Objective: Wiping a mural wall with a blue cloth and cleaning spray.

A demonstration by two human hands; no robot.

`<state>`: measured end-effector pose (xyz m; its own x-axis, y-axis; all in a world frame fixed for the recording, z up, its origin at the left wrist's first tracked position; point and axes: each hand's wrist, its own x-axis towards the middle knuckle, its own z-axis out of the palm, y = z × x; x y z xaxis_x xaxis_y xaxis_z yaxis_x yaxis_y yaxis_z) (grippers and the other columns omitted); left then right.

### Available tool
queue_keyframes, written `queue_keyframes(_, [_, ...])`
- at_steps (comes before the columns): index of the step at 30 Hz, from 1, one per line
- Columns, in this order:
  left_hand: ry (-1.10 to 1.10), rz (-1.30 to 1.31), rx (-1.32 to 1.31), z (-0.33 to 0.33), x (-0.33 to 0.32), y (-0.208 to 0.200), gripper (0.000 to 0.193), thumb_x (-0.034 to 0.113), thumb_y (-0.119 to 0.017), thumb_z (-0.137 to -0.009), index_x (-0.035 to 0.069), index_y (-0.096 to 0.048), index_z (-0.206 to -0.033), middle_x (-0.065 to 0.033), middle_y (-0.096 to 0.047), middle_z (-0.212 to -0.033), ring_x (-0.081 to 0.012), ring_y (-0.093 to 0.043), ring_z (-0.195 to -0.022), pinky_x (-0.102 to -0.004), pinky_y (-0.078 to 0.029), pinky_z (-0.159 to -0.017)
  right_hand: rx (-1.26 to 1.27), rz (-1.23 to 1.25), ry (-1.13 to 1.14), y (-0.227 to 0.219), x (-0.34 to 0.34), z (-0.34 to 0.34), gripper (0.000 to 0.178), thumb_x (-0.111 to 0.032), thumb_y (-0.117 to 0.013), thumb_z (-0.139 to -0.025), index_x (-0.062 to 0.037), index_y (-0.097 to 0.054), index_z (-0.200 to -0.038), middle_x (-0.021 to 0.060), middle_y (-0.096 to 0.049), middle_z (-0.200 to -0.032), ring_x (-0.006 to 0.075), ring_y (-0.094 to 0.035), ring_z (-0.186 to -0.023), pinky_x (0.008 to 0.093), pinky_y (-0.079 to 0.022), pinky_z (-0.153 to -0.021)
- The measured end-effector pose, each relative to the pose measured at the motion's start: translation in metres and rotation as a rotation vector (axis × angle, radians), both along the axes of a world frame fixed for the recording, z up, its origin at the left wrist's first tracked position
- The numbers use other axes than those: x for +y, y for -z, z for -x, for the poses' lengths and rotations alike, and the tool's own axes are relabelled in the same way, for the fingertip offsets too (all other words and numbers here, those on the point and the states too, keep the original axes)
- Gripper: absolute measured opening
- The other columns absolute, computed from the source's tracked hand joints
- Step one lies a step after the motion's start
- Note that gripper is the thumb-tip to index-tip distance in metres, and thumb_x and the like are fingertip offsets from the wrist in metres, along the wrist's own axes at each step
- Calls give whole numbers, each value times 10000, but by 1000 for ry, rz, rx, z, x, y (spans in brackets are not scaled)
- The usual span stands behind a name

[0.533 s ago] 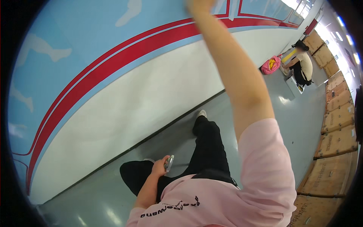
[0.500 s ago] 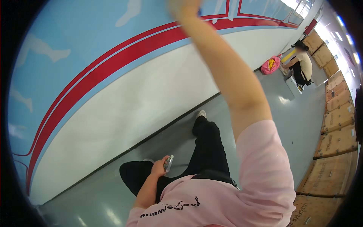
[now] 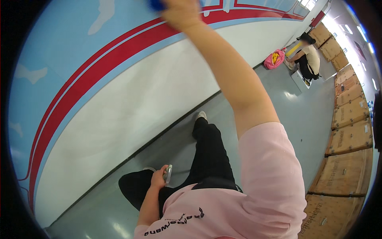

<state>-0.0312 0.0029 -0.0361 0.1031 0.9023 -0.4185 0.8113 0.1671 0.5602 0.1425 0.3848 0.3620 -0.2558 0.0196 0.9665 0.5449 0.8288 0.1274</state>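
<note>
My right arm stretches up toward the wall, and my right hand (image 3: 181, 15) is at the painted panel near the top edge. A blue thing (image 3: 156, 4), blurred and partly cut off by the frame, shows beside its fingers; its kind cannot be made out. Down by my bent knee, my left hand (image 3: 158, 178) is closed around a small clear bottle (image 3: 168, 174) with a pale top. The wall (image 3: 131, 95) is white below, with a red band (image 3: 107, 63) and a light blue area (image 3: 59, 44) with pale shapes above.
Wooden crates (image 3: 344, 171) line the right side. Farther off, a person (image 3: 308, 59) sits low on a white box-like seat (image 3: 300, 81), next to a pink bag (image 3: 274, 59) with yellow contents. Grey glossy floor (image 3: 278, 107) lies between wall and crates.
My right hand has moved left along the wall, and more of the blue thing shows. The whole view has shifted slightly. My left hand still holds the bottle.
</note>
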Motion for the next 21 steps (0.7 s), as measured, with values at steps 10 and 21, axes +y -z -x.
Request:
queue_keyframes(10, [63,21,-76,-2,5,7,641,93,-696,-561,215,-445,-1138,-56,-597,-847,-305,-575,-813,-405,-451,-710,652,994,489,111,75,-133,524,-181,-526,-771,-97,-370,-1264,189,-373,-1168,341,-501,-993,382,-406,-865])
queue_keyframes(21, [102,15,3,-6,10,1,656,47,-677,-551,216,-443,-1140,-81,-607,-823,-327,-582,-785,-415,-455,-682,364,644,-58,149,-38,36,497,27,-573,-584,-154,-522,-1043,177,-389,-1106,371,-400,-1039,401,-389,-862])
